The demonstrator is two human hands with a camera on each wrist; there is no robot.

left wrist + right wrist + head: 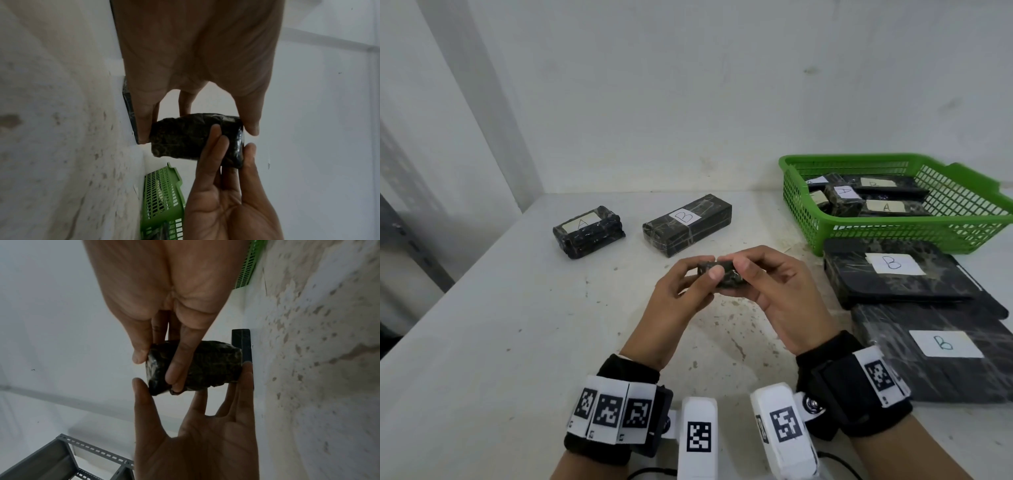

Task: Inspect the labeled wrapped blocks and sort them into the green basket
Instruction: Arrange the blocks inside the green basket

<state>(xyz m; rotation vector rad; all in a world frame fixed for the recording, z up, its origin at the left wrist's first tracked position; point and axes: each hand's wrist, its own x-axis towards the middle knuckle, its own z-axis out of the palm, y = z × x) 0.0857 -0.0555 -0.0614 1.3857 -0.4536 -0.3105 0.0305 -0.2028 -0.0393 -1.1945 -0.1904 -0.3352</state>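
Small block [720, 273] held up over the table [517, 325] between both hands, clear of the surface. Left hand [681, 291] pinching the block's left end, thumb [714, 273] on the near face, fingers curled behind. Right hand [774, 287] gripping the right end, thumb [743, 265] on top, fingers wrapped underneath. No label visible on the block in any view. Beyond the left hand: block A [588, 230], and just right of it long block B [687, 224], both lying flat, apart. Beyond and right of the right hand: basket [893, 233] with several labeled blocks inside. Right of the right hand, near the basket: flat block B [893, 277]; nearer the right wrist, second flat block B [941, 359].
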